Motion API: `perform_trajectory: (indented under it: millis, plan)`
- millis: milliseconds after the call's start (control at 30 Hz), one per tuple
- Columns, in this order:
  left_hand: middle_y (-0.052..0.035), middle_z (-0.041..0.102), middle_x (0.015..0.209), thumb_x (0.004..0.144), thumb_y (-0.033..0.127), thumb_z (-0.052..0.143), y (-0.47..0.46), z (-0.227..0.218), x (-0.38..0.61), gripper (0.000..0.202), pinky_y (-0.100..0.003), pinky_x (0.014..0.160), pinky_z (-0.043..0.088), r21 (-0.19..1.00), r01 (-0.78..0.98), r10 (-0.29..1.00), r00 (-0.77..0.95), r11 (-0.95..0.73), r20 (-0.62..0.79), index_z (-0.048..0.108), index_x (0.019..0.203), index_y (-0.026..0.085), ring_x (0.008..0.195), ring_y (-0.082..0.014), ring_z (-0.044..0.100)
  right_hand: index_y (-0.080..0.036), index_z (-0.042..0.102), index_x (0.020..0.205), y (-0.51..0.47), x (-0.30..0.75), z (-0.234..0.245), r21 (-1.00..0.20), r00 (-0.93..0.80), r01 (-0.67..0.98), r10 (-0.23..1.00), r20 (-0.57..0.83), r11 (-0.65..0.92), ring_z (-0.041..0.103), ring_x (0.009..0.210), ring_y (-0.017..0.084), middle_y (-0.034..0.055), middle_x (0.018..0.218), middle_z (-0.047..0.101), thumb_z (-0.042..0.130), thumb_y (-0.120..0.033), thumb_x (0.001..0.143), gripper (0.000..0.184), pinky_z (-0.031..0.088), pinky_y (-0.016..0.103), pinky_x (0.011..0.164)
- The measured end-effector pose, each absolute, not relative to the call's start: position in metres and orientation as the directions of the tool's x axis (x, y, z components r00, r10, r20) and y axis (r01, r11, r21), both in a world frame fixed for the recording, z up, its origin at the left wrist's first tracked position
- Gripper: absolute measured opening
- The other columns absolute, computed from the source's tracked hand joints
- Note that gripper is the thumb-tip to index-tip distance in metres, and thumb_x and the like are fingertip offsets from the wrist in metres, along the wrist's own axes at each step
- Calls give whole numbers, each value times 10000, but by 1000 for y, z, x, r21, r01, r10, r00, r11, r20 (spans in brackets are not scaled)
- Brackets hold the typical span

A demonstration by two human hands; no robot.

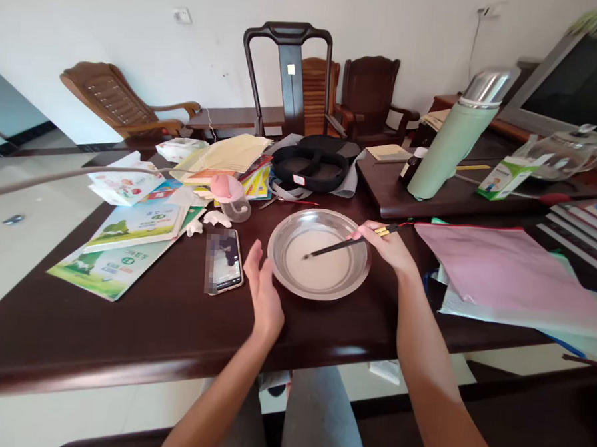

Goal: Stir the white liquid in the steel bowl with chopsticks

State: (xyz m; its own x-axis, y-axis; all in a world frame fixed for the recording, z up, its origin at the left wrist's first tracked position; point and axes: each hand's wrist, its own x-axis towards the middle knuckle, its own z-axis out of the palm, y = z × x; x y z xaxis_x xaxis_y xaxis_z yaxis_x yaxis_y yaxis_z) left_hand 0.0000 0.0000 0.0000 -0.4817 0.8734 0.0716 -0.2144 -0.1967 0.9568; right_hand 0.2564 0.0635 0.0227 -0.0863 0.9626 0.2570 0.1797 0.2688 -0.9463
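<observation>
A round steel basin [317, 293] stands on the dark wooden table, with a pale, cloudy liquid [321, 268] in it. My right hand [385, 245] grips black chopsticks [340, 246] with gold bands near their upper end. They slant down to the left over the basin, their tips at the pale liquid. On the basin's left side is my left hand [264, 288], upright with fingers stretched out and holding nothing. Whether it touches the rim I cannot tell. A phone [230, 263] with its screen lit lies just left of that hand.
Left of the basin are booklets [132, 231], white figurines [217, 218] and a pink-lidded cup [234, 197]. Behind it lies a black strapped headset [309, 167]. A green thermos [453, 141] stands on a raised board at back right. A pink zip pouch [496, 264] lies right.
</observation>
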Motion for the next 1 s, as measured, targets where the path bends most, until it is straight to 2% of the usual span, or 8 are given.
perform_trajectory:
  millis: [133,233,333,400,533,733,900,1000]
  plan:
    - [-20,654,1387,918,250,658,62,4,-13,150,-263,1120,415,865,-501,831,-473,18,-292,703,1060,273,1425,-203,500,-254,688,635,63,265,22,-946,94,175,952,291,272,756,761,251,17,674,757,699,-711,807,489,567,397,883]
    - [-59,762,1082,909,308,641,87,3,-16,130,-335,1035,518,752,-621,864,-235,219,-445,710,956,207,1237,-262,654,-252,682,624,61,266,23,-955,43,166,965,258,247,755,738,255,22,658,750,688,-711,818,498,575,401,865]
    - [-86,781,898,882,399,644,93,-8,-18,245,-439,955,576,665,-668,896,5,333,-444,731,921,174,1059,-327,727,-254,711,661,62,260,24,-949,-85,199,969,230,243,763,797,262,33,727,778,696,-705,814,476,579,405,882]
    - [-101,778,836,854,413,668,92,-15,-20,258,-471,936,585,636,-676,891,70,373,-448,732,877,165,1012,-353,741,-257,714,671,63,259,24,-944,-55,209,967,249,255,763,818,261,30,747,784,704,-706,805,469,576,408,904]
    - [-102,771,794,841,385,677,92,-19,-23,238,-470,941,585,624,-674,883,94,396,-459,737,851,155,995,-354,748,-253,679,626,62,266,24,-951,117,179,954,276,253,756,752,254,19,660,747,696,-713,807,495,578,404,884]
    - [-65,744,722,804,355,712,96,-20,-23,192,-429,915,592,622,-688,894,89,374,-439,722,798,164,932,-322,757,-247,709,648,61,262,24,-954,-85,205,975,207,220,761,788,261,33,715,771,696,-700,816,484,574,398,874]
    - [-36,735,708,749,350,763,98,-24,-23,189,-423,892,591,638,-689,910,79,345,-407,698,778,175,904,-314,756,-255,689,638,63,268,23,-945,122,205,951,283,255,754,780,252,18,680,757,690,-697,823,480,563,396,892]
    - [-37,736,710,754,351,752,99,-24,-23,186,-414,882,590,645,-682,907,67,346,-416,697,776,174,892,-307,754,-253,675,612,60,269,24,-953,89,191,963,254,234,750,733,254,23,636,739,677,-708,827,503,573,394,840]
